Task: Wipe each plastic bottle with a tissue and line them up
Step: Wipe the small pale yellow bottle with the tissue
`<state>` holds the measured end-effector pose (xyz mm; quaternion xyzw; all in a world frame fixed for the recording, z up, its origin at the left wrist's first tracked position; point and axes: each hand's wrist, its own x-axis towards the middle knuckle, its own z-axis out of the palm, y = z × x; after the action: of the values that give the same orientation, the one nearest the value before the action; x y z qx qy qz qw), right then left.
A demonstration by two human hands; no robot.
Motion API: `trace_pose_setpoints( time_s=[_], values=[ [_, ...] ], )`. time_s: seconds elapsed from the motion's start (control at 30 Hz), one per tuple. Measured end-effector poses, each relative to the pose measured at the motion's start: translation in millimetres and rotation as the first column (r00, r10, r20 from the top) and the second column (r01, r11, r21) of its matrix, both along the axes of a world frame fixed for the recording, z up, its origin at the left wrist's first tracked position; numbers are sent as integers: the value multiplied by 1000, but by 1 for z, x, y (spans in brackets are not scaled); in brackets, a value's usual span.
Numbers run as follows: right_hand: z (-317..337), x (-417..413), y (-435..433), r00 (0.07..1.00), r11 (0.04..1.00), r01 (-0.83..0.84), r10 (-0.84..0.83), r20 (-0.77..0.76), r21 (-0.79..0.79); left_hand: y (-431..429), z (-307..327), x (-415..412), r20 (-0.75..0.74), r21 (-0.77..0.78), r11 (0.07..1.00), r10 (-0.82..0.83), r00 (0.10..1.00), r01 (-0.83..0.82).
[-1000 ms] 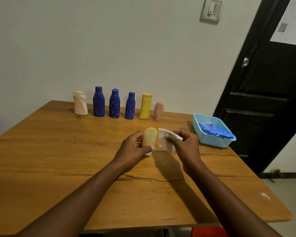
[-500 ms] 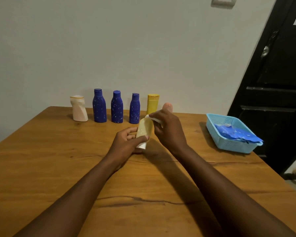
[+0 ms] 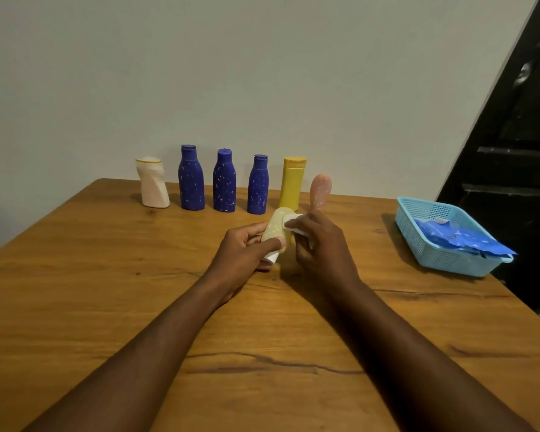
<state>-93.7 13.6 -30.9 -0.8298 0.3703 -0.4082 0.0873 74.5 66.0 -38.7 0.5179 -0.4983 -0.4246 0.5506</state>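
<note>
1 yellowish bottle [image 3: 276, 226], near-upright, cap [image 3: 270, 257] downward

The left hand [image 3: 245, 247] grips a pale yellow bottle [image 3: 276, 227] (tilted) while the right hand [image 3: 320, 244] presses a tissue [image 3: 293, 222] against it.

Both arms are bare and come in from the bottom edge, angling toward each other so the hands meet in the middle. Left hand [image 3: 247, 249] is curled round the lower part of the pale yellow bottle [image 3: 275, 224], with the thumb across the front and the other fingers [image 3: 253, 229] wrapped behind it. Right hand [image 3: 321, 247] sits just beside it, back of the hand facing up, its fingers bent and pinching the tissue [image 3: 293, 220] against the bottle's upper side. Both wrists look pretty straight. The two hands are super close, can't tell if they actually touch.
</note>
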Motion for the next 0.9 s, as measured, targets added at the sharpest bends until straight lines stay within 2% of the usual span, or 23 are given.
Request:
trace_pose_setpoints(
  time_s=[0.13, 0.3, 0.37, 0.43, 0.53, 0.63, 0.8, 0.9],
  values=[
    [0, -3, -9, 992, 997, 72, -69, 107, -25, 1, 2, -1, 35, -1, 999, -34, 999, 34],
    [-1, -3, -6, 989, 998, 57, -58, 133, 13, 2, 5, -1, 75, -8, 998, -61, 995, 61],
    [0, -3, -1, 994, 999, -10, 6, 109, 31, 3, 5, 1, 65, -9, 998, -64, 996, 64],
    [2, -1, 7, 994, 991, -107, 105, 20, 81, 5, 5, 3, 48, -5, 997, -76, 996, 76],
    [4, 1, 14, 985, 977, -145, 158, -77, 154, 8, 7, 7, 28, 3, 992, -123, 992, 122],
    [5, -2, 13, 993, 985, -104, 109, -35, 135, 10, 10, 9, 29, 24, 989, -145, 989, 144],
    [6, -6, 6, 993, 996, 70, -74, 91, 47, 9, 10, 8, 36, 59, 986, -160, 986, 157],
    [6, -8, 1, 982, 994, 108, -111, 150, 29, 8, 11, 6, 57, 61, 985, -163, 985, 159]
  ],
)
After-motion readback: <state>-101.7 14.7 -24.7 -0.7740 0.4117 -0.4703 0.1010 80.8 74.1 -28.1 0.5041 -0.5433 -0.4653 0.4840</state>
